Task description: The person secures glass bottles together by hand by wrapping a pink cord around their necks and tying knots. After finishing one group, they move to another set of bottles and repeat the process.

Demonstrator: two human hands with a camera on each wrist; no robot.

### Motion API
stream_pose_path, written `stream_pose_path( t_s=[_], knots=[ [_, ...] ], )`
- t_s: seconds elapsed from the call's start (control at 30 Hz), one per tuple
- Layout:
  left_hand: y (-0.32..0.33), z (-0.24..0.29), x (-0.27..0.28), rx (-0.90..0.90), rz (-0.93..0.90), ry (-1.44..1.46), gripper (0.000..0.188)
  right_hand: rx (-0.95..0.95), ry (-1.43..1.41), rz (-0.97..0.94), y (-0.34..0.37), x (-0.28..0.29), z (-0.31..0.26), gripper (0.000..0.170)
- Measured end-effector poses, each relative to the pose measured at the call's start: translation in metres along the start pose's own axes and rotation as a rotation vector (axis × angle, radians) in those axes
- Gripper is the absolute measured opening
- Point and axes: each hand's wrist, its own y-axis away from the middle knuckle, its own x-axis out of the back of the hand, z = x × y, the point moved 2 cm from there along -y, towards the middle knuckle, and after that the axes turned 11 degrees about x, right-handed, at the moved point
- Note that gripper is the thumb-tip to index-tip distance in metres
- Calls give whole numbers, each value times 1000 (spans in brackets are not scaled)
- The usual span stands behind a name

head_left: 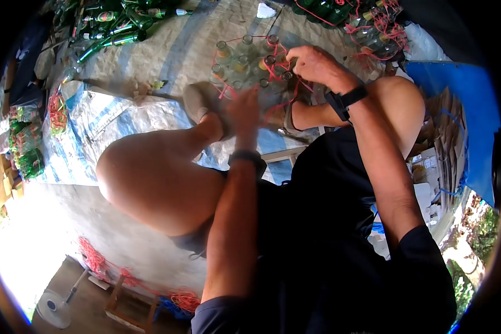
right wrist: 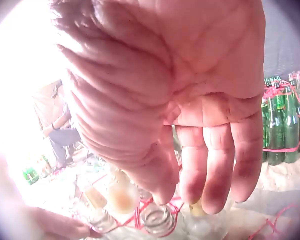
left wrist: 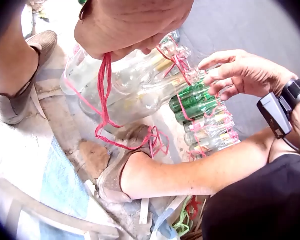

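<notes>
A cluster of clear glass bottles (head_left: 242, 64) stands upright on the ground between the person's feet, with pink twine (head_left: 270, 67) strung around the necks. The left hand (left wrist: 135, 25), blurred in the head view, grips strands of twine (left wrist: 104, 90) at the near side of the cluster; the strands hang in a loop from its curled fingers. Over the far-right bottle necks is the right hand (head_left: 317, 67), its fingers loosely bent and apart in the left wrist view. Close below those fingertips in the right wrist view is a bottle mouth (right wrist: 157, 220) with twine beside it.
Green bottles (head_left: 114, 33) lie piled at the back left. Bundled green bottles (right wrist: 285, 120) stand upright beyond the right hand. The person's shoes (left wrist: 115, 175) flank the clear bottles. Stacked cardboard (head_left: 442, 139) and a blue panel (head_left: 456, 94) stand at the right.
</notes>
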Motion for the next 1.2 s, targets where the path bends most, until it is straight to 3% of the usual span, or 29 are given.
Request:
stream_pose_path(
  t_s=[0.07,0.13,0.17,0.23,0.27,0.33,0.37,0.43,0.53,0.57,0.63,0.83,1.0,1.17,1.2],
  knots=[
    [-1,-2,1,75,-32,87,17,50,-3,28,-5,2,4,25],
    [-5,-10,3,329,-8,112,17,149,-109,91,-12,6,-10,22],
    [-6,-11,3,332,-4,114,17,152,-180,45,-16,2,-19,20],
    [-7,-15,4,71,-30,96,18,263,-144,30,-24,-15,-28,21],
    [-7,-20,5,74,-27,96,18,370,-108,20,-28,-23,-33,21],
    [-4,-11,6,-4,-31,-2,18,345,-29,-79,-30,-30,-54,24],
    [-5,-9,6,-2,-28,-2,18,317,-38,-142,-32,-35,-59,26],
    [-7,-11,5,283,45,110,18,235,23,-246,-35,-43,-72,30],
    [-6,-10,4,366,120,56,20,275,101,-368,-43,-45,-81,28],
    [-6,-11,4,369,123,58,20,276,101,-373,-44,-46,-81,28],
    [-8,-17,3,41,126,51,21,286,148,-442,-49,-50,-80,27],
    [-8,-9,-2,340,173,65,21,205,73,-590,-63,-43,-83,27],
    [-10,-10,-5,356,210,45,20,212,89,-680,-82,-75,-51,27],
    [-9,-6,-7,345,304,-53,20,180,113,-714,-73,-61,-62,34],
    [-8,-5,-6,330,313,-31,20,318,195,-622,-69,-64,-60,31]
  ],
)
